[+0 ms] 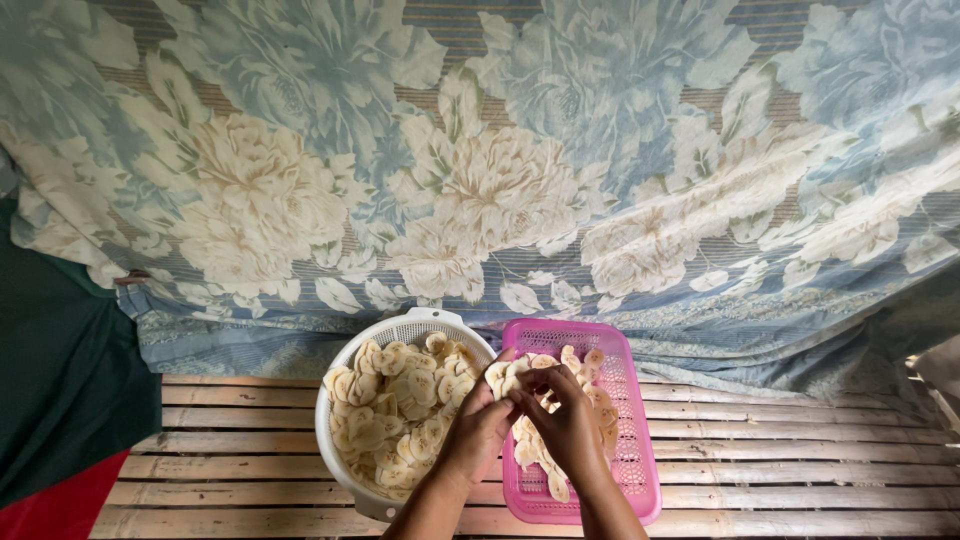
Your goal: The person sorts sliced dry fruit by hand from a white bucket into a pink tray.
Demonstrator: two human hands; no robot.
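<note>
Nearest the camera, two bare forearms are seen rising from the bottom edge over a slatted bamboo platform [800, 470] of pale, weathered strips.

The left hand [478, 432] is held over the gap between the two containers, fingers curled around a small stack of pale yellow sliced banana pieces [502, 375] that fan out above the knuckles. The right hand [568, 420] is set just beside it, touching it, fingers bent inward and pinched on the same stack of slices.

Under the right hand a pink rectangular plastic mesh tray [630, 400] is placed on the slats; slices are laid along its left half, the right half of the mesh showing bare. Just left of it, rims touching or nearly so, a round white plastic colander basket [420, 325] is seen, filled with a loose heap of cut banana slices [395, 415].

At far left a dark green cloth [60, 380] with a red fabric patch [55, 510] below it is noted.

Beyond the platform, the upper frame is filled by a hanging blue and cream floral-printed fabric sheet [480, 160], its lower hem bunched along the back edge of the slats.
</note>
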